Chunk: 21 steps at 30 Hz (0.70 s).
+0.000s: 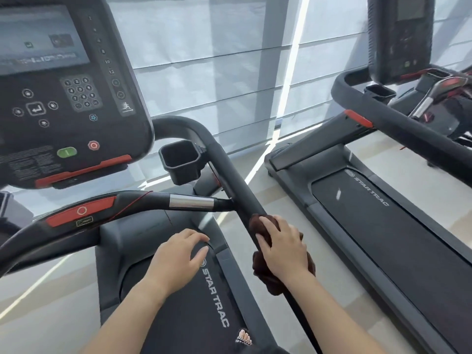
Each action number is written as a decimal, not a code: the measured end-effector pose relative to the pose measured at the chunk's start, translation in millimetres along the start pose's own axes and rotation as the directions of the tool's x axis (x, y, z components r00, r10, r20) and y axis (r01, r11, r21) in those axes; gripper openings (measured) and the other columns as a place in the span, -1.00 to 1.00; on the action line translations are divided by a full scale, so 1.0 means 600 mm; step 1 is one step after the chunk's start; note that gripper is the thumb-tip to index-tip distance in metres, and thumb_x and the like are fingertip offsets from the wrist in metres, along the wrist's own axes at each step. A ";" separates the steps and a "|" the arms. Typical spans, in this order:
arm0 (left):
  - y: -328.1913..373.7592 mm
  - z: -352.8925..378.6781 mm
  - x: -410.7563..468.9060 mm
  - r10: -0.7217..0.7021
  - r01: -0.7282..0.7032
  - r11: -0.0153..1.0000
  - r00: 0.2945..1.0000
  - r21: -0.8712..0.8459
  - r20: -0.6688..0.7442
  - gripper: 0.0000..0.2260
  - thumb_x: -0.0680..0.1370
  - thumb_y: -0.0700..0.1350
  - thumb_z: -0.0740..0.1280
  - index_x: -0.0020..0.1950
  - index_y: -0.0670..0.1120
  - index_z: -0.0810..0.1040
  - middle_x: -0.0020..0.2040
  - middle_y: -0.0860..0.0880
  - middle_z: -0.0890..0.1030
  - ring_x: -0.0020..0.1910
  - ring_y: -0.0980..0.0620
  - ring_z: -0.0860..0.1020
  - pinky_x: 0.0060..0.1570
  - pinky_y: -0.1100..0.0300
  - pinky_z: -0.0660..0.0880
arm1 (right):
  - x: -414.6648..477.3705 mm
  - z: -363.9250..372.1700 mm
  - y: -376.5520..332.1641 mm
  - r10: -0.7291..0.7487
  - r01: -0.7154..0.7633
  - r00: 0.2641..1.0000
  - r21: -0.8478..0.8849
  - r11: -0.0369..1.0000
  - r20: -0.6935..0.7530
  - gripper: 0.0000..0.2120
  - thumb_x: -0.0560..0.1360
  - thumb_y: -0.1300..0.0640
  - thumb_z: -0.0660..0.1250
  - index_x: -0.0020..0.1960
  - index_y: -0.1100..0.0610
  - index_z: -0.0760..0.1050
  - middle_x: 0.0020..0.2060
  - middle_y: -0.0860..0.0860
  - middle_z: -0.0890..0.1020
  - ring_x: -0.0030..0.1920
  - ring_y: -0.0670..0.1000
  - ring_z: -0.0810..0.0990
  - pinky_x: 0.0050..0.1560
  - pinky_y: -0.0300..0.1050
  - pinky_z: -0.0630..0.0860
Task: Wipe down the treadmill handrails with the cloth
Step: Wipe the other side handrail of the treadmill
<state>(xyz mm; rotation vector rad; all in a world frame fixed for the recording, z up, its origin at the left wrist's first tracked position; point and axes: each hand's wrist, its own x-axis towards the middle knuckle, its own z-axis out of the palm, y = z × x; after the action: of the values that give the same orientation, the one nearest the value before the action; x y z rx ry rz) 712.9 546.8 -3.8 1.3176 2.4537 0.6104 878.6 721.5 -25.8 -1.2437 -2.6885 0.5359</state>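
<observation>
Lower right, the right hand (283, 247) grips the cloth (268, 267) around the handrail (229, 169); the left hand (178, 254) hovers open, empty.

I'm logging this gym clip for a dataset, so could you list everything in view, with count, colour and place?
Treadmill: one, dark grey, under the person.
Console: one, black with a screen, upper left.
Right handrail: one, black, running up the centre.
Cross grip bar: one, black with red panel, left.
Cup holder: one, black, beside the handrail.
Cloth: one, dark brown, wrapped on the right handrail.
Second treadmill: one, dark grey, right.
Blinds: pale, behind.
Left hand: open, hovering over the deck.
Right hand: pressing the cloth.
</observation>
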 end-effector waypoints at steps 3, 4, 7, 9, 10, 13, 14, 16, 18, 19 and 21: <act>-0.006 -0.010 -0.050 0.002 -0.001 1.000 1.000 -0.019 0.016 -0.80 0.54 0.06 0.21 0.12 0.12 0.53 0.10 0.21 0.51 0.08 0.14 0.49 0.09 0.12 0.45 | -0.020 0.000 -0.001 0.007 -0.007 1.000 -0.016 1.000 -0.011 -0.62 0.54 -0.12 0.15 0.34 -0.16 0.28 0.34 -0.03 0.35 0.24 0.15 0.33 0.10 0.21 0.44; -0.009 -0.010 -0.071 -0.005 0.005 1.000 1.000 -0.018 0.025 -0.79 0.54 0.06 0.20 0.13 0.12 0.53 0.12 0.20 0.51 0.09 0.14 0.49 0.10 0.12 0.45 | -0.033 0.001 0.002 0.005 -0.005 1.000 -0.047 0.999 -0.017 -0.63 0.53 -0.12 0.16 0.34 -0.16 0.28 0.34 -0.01 0.36 0.24 0.16 0.33 0.10 0.21 0.44; -0.021 0.001 -0.131 -0.034 0.035 0.999 0.998 -0.016 0.062 -0.71 0.52 0.13 0.14 0.15 0.12 0.52 0.15 0.21 0.50 0.09 0.13 0.49 0.12 0.12 0.43 | -0.084 0.003 0.018 -0.009 0.001 0.999 -0.168 0.986 -0.051 -0.63 0.52 -0.11 0.19 0.32 -0.15 0.32 0.33 0.01 0.37 0.24 0.18 0.33 0.07 0.21 0.44; -0.019 0.016 -0.162 -0.047 0.052 0.997 0.994 -0.050 0.096 -0.74 0.53 0.11 0.15 0.14 0.12 0.52 0.15 0.21 0.49 0.08 0.12 0.49 0.11 0.10 0.44 | -0.125 0.002 0.033 0.006 -0.020 0.997 -0.180 0.983 -0.079 -0.64 0.51 -0.10 0.22 0.30 -0.14 0.34 0.33 0.00 0.38 0.22 0.19 0.36 0.04 0.22 0.43; -0.013 0.024 -0.172 -0.046 0.054 0.996 0.992 -0.066 0.120 -0.76 0.55 0.09 0.16 0.15 0.13 0.51 0.16 0.21 0.49 0.09 0.12 0.48 0.12 0.09 0.43 | -0.145 -0.001 0.040 0.024 -0.039 0.995 -0.169 0.985 -0.092 -0.63 0.51 -0.10 0.23 0.30 -0.14 0.34 0.33 -0.01 0.39 0.21 0.19 0.37 0.03 0.23 0.44; 0.018 0.044 -0.188 0.000 0.016 0.996 0.981 -0.083 0.194 -0.75 0.56 0.07 0.16 0.19 0.12 0.49 0.20 0.20 0.46 0.10 0.11 0.47 0.13 0.10 0.42 | -0.201 -0.010 0.064 0.083 -0.100 0.991 -0.154 0.983 -0.109 -0.62 0.50 -0.11 0.24 0.30 -0.13 0.34 0.33 -0.02 0.40 0.21 0.19 0.38 0.03 0.25 0.43; 0.030 0.048 -0.191 0.017 0.003 0.996 0.977 -0.091 0.212 -0.75 0.56 0.07 0.16 0.20 0.11 0.49 0.21 0.19 0.46 0.07 0.11 0.47 0.12 0.12 0.41 | -0.218 -0.013 0.071 0.098 -0.114 0.989 -0.156 0.981 -0.109 -0.62 0.50 -0.11 0.23 0.31 -0.13 0.34 0.32 -0.02 0.40 0.21 0.19 0.38 0.03 0.25 0.43; 0.049 0.053 -0.199 0.052 -0.027 0.994 0.972 -0.108 0.229 -0.74 0.56 0.07 0.16 0.21 0.11 0.48 0.22 0.19 0.45 -0.05 0.13 0.44 0.07 0.16 0.41 | -0.246 -0.016 0.083 0.115 -0.133 0.986 -0.159 0.978 -0.118 -0.61 0.51 -0.11 0.23 0.32 -0.12 0.34 0.32 -0.01 0.41 0.21 0.19 0.39 0.04 0.24 0.43; 0.060 0.052 -0.206 0.066 -0.040 0.992 0.971 -0.115 0.231 -0.74 0.57 0.08 0.15 0.21 0.12 0.48 0.22 0.19 0.45 -0.14 0.13 0.39 0.04 0.19 0.40 | -0.262 -0.016 0.091 0.109 -0.133 0.983 -0.169 0.977 -0.145 -0.61 0.50 -0.11 0.24 0.31 -0.10 0.36 0.29 0.00 0.44 0.18 0.19 0.41 0.02 0.24 0.43; 0.061 0.050 -0.209 0.061 -0.037 0.993 0.972 -0.109 0.228 -0.74 0.57 0.08 0.15 0.21 0.12 0.47 0.22 0.20 0.45 -0.16 0.13 0.39 0.03 0.20 0.39 | -0.263 -0.015 0.091 0.108 -0.135 0.981 -0.170 0.976 -0.159 -0.62 0.50 -0.11 0.25 0.30 -0.09 0.37 0.28 0.01 0.45 0.17 0.20 0.43 0.01 0.23 0.43; 0.061 0.046 -0.212 0.036 -0.018 0.996 0.976 -0.082 0.217 -0.74 0.57 0.09 0.15 0.21 0.13 0.47 0.22 0.21 0.44 -0.16 0.13 0.40 0.01 0.23 0.37 | -0.252 -0.013 0.086 0.116 -0.144 0.978 -0.158 0.977 -0.175 -0.62 0.50 -0.10 0.25 0.29 -0.06 0.39 0.25 0.03 0.47 0.13 0.22 0.45 -0.01 0.23 0.44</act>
<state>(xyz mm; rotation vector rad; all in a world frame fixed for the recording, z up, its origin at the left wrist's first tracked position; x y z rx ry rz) 820.1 464.3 -3.0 1.3138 2.2165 0.5330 1015.9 639.5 -33.4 -1.4473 -2.5714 0.2083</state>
